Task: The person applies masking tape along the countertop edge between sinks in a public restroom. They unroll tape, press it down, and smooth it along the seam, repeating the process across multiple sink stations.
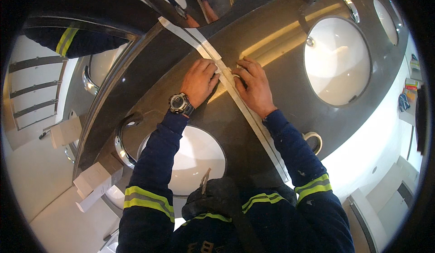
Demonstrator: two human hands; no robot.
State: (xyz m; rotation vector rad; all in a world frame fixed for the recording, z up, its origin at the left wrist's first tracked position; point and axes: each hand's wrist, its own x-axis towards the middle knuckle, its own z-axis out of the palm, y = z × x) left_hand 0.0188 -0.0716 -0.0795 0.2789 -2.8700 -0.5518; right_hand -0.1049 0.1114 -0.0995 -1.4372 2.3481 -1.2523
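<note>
Both hands are down on the work: the left hand (199, 81) has its fingertips bunched on the pale masking tape (253, 120), and the right hand (253, 83) meets it from the other side, fingers curled at the tape's edge. The hands nearly meet, with just the tape between; whether either one pinches it or merely presses, I can't tell.

Starting close in, the taped line begins beside the right forearm, near the body, and slants up between the hands across the dark countertop (294, 90). Beside that same forearm sits what looks like a tape roll (320, 140). The near basin (199, 160) lies partly under the left sleeve.

Up past the fingers the tape broadens into two strips flanking a dark gap (192, 37), reaching the ledge below the mirror (31, 162). So the laying looks mostly done, end to end; the stepped join by the fingertips seems the bit left to settle.

Now, room: the right side is generous, bare counter running to the right-hand basin (337, 67), with the curved front edge dropping away beyond the roll. The left is tighter, hemmed by the mirror's ledge and the chrome faucet (120, 146). Farthest right, another basin (385, 21).
</note>
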